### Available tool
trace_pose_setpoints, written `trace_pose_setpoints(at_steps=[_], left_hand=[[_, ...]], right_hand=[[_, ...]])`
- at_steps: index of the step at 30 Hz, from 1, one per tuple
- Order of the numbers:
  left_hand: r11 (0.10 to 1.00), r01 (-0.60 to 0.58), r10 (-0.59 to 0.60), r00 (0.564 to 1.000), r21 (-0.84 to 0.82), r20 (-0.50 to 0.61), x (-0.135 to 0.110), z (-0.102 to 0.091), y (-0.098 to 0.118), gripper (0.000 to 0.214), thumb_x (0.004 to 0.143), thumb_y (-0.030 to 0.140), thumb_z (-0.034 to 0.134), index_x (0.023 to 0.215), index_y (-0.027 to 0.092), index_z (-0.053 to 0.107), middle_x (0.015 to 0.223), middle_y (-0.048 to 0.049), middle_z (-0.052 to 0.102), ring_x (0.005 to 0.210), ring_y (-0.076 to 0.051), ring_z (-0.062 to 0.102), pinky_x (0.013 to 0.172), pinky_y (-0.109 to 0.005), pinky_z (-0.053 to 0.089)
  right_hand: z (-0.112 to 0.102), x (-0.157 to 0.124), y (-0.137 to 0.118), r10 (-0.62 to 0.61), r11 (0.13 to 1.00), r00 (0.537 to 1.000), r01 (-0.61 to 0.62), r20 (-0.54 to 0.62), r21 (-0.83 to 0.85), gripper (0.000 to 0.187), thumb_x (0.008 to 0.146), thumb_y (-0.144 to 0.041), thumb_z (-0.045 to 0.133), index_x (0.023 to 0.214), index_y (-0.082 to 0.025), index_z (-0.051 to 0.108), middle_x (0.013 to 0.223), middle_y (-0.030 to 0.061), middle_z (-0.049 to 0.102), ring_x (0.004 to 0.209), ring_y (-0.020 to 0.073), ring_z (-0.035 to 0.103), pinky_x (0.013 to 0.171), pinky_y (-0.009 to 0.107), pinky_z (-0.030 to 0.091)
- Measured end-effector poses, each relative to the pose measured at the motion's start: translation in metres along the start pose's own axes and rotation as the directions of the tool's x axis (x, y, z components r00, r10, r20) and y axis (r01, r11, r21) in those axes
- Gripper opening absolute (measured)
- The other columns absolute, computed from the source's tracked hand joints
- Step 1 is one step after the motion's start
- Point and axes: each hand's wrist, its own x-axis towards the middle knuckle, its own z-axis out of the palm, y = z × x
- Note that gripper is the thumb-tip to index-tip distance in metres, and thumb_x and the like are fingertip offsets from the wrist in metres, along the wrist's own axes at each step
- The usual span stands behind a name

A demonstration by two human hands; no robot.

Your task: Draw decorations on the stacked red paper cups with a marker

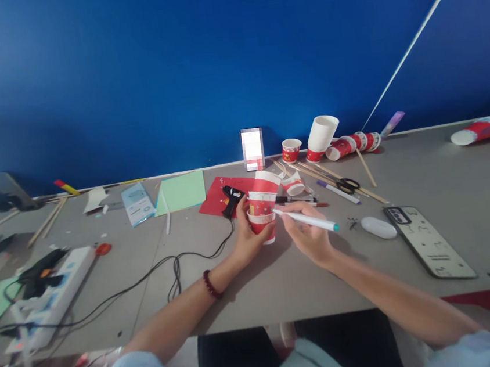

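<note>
Left hand (247, 240) wrapped round a red-and-white paper cup stack (261, 205), right hand (310, 236) pinching a white marker (312, 220); all mid-frame.
Marker tip is at the stack's right side, near a rim; can't tell if it touches. To do it well: squeeze lightly so the paper doesn't dent, low tip pressure on the curve, turn the stack rather than the wrist. Stack leans slightly, top toward frame right. Left thumb crosses the lower front, fingers up the left side; right is in a pen grip. Forearms angle in from lower left and lower right.
</note>
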Motion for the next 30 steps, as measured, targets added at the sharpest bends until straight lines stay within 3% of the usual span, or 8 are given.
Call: trace_pose_setpoints(at_steps=[7, 14, 19, 30], left_hand=[[0.998, -0.038, 0.039, 0.999, 0.058, -0.006, -0.0005, -0.0009, -0.0016, 0.091, 0.068, 0.041, 0.079, 0.138, 0.026, 0.023, 0.132, -0.0136, 0.042, 0.123, -0.029, 0.049, 0.104, -0.049, 0.040], [0.986, -0.060, 0.059, 0.998, 0.158, 0.012, -0.0048, -0.0021, -0.0005, 0.088, 0.076, 0.040, 0.073, 0.144, 0.026, 0.019, 0.140, -0.0151, 0.035, 0.133, -0.030, 0.040, 0.111, -0.052, 0.031], [0.995, -0.044, 0.039, 0.998, 0.095, 0.054, -0.0058, -0.0010, 0.0043, 0.085, 0.083, 0.041, 0.067, 0.147, 0.027, 0.014, 0.141, -0.0155, 0.038, 0.129, -0.028, 0.046, 0.109, -0.049, 0.035], [0.996, -0.036, 0.031, 0.998, 0.081, 0.055, -0.0054, 0.0000, 0.0038, 0.087, 0.082, 0.043, 0.067, 0.148, 0.027, 0.012, 0.143, -0.0167, 0.037, 0.128, -0.028, 0.048, 0.109, -0.049, 0.037]], right_hand=[[0.0016, -0.0001, 0.0061, 0.026, 1.000, 0.999, -0.025, 0.030, -0.016, 0.005, 0.087, -0.024, 0.059, 0.089, -0.022, 0.064, 0.085, 0.0048, 0.073, 0.081, 0.0198, 0.071, 0.073, 0.033, 0.058], [0.0013, 0.0012, 0.0039, 0.038, 0.999, 0.998, -0.037, 0.046, -0.012, 0.006, 0.087, -0.023, 0.058, 0.090, -0.022, 0.064, 0.084, 0.0045, 0.072, 0.078, 0.0186, 0.070, 0.073, 0.033, 0.057], [0.0016, 0.0014, 0.0056, 0.036, 0.999, 0.998, -0.037, 0.057, 0.005, 0.006, 0.087, -0.023, 0.058, 0.090, -0.022, 0.063, 0.084, 0.0036, 0.071, 0.079, 0.0185, 0.069, 0.073, 0.032, 0.057], [0.0015, 0.0017, 0.0044, 0.050, 0.998, 0.995, -0.047, 0.090, -0.030, 0.007, 0.087, -0.023, 0.058, 0.089, -0.022, 0.064, 0.084, 0.0037, 0.071, 0.080, 0.0187, 0.069, 0.074, 0.033, 0.056]])
